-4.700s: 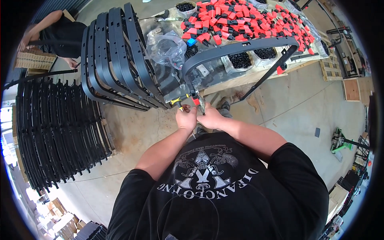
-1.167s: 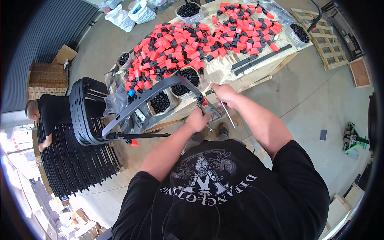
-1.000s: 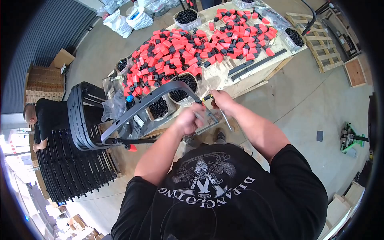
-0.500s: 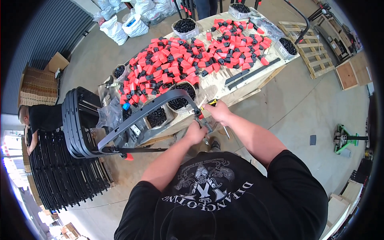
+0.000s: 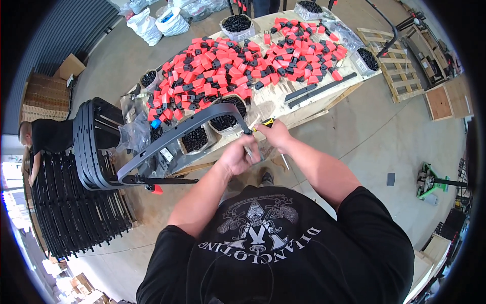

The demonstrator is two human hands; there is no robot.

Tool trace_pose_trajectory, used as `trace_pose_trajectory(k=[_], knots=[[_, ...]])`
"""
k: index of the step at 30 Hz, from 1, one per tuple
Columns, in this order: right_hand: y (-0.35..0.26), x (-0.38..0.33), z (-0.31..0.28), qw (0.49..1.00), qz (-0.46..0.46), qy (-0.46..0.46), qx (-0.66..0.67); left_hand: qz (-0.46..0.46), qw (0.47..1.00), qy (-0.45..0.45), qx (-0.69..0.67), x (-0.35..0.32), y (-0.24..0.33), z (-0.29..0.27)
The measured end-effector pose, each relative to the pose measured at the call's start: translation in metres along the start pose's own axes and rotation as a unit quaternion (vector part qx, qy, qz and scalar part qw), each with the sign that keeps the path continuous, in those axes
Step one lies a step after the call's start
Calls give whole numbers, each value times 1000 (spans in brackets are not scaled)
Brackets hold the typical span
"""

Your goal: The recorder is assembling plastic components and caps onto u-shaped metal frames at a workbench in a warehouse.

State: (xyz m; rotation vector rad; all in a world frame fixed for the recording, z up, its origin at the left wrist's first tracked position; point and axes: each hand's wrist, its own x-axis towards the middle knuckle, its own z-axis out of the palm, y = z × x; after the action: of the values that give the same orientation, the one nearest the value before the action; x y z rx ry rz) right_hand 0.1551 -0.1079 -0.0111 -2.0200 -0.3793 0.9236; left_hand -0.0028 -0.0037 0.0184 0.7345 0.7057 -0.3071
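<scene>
A curved black metal frame point(image 5: 174, 134) arches over the near edge of the table, and its lower end comes down beside my hands. My left hand point(image 5: 240, 156) is closed around something at that end, its fingers partly blurred; a bit of grey metal shows there, but I cannot make out what is held. Just to the right, my right hand point(image 5: 276, 136) grips a screwdriver point(image 5: 268, 122) by its yellow and black handle, the thin metal shaft pointing down toward me. A red piece point(image 5: 157, 189) sits at the frame's other lower end.
Red-and-black plastic caps point(image 5: 202, 71) cover much of the wooden table point(image 5: 263, 104). Tubs of small black parts point(image 5: 195, 139) line its edges. More black frames point(image 5: 91, 147) stand at left, near a bending person point(image 5: 48, 137). A pallet point(image 5: 397, 71) and a green pallet jack point(image 5: 425, 180) are at right.
My left hand has moved up and slightly left onto the frame's end, covering the red piece that showed there. The frame has shifted slightly left. My right hand keeps the screwdriver, slightly higher.
</scene>
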Motion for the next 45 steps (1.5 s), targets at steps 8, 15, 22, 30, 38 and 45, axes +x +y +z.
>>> trace_pose_trajectory(k=[8, 15, 22, 30, 38, 45], knots=[[-4, -6, -4, 996, -14, -44, 70, 27, 931, 141, 337, 9, -12, -1], [5, 2, 7, 998, -23, -8, 51, 114, 824, 197, 519, 19, -33, -5], [20, 14, 5, 998, -49, -3, 47, 67, 901, 204, 376, 3, -18, 18], [18, 8, 2, 998, -38, -21, 51, 21, 907, 236, 348, -12, 10, 36], [10, -2, -1, 996, -70, -11, 54, 121, 771, 302, 548, 24, -43, 8], [34, 0, 5, 997, -66, -23, 18, 16, 894, 218, 392, 2, -10, 13]])
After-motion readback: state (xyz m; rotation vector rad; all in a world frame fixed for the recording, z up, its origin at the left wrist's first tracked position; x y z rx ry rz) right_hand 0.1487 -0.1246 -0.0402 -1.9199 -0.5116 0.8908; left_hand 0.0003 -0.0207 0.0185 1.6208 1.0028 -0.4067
